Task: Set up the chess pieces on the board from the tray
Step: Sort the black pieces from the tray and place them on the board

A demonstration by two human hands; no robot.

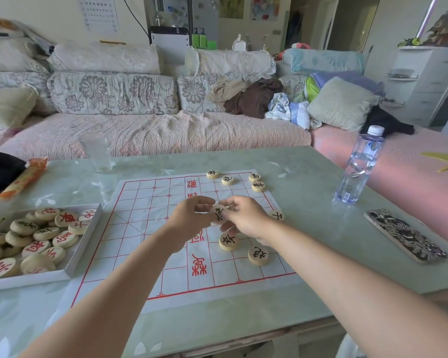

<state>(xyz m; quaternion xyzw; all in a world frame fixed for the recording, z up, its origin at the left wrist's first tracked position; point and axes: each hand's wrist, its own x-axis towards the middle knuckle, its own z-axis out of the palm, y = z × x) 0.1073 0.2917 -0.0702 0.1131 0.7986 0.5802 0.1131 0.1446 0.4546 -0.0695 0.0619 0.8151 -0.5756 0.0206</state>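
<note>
A white paper board (150, 228) with red grid lines lies on the table. Above its middle, my left hand (189, 218) and my right hand (246, 218) both pinch one round wooden piece (219, 215) with a black character. Several black-character pieces stand on the board's right half: at the far right corner (228, 180) and just below my hands (228, 241), (258, 255). One more piece (277, 215) sits at the right edge. A white tray (83, 244) on the left holds several pieces, red and black.
A clear plastic water bottle (360, 166) stands right of the board. A phone in a patterned case (405, 235) lies near the table's right edge. An empty glass (97, 152) stands beyond the board; an orange packet (23, 177) lies at the far left. A sofa runs behind the table.
</note>
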